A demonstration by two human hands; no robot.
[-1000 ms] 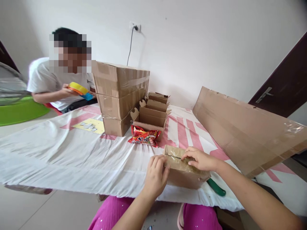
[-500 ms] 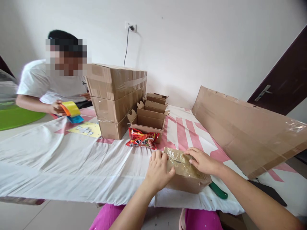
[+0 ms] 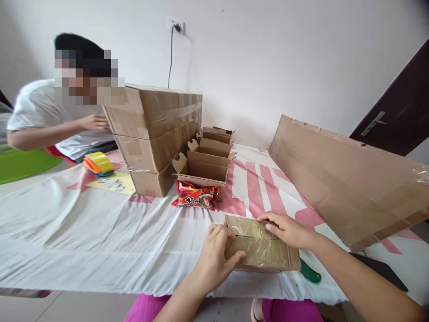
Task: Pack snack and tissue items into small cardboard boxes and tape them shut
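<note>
A small cardboard box [image 3: 264, 250] with clear tape across its top lies near the table's front edge. My left hand [image 3: 219, 248] is closed round its left end, thumb on the near part of the top. Toward the far side, my right hand [image 3: 284, 228] grips the far edge, with the thumb resting on the taped top. Beside the box's right end, a dark green curved object [image 3: 310, 271] sticks out, partly hidden. Beyond the box lies a red food packet [image 3: 196, 197], against the nearest of several open cardboard boxes [image 3: 208, 172].
Taped cartons [image 3: 154, 138] stand stacked at centre left. A large cardboard panel [image 3: 342, 179] stands at the right, near a dark flat object [image 3: 380, 270]. Another person [image 3: 63, 116] sits at the far left, near yellow, orange and blue rolls [image 3: 98, 163] and a yellow sheet [image 3: 125, 182].
The box has turned in my hands, so more of its taped top and less of its near side shows. The other person has let go of the coloured rolls, which now rest on the table.
</note>
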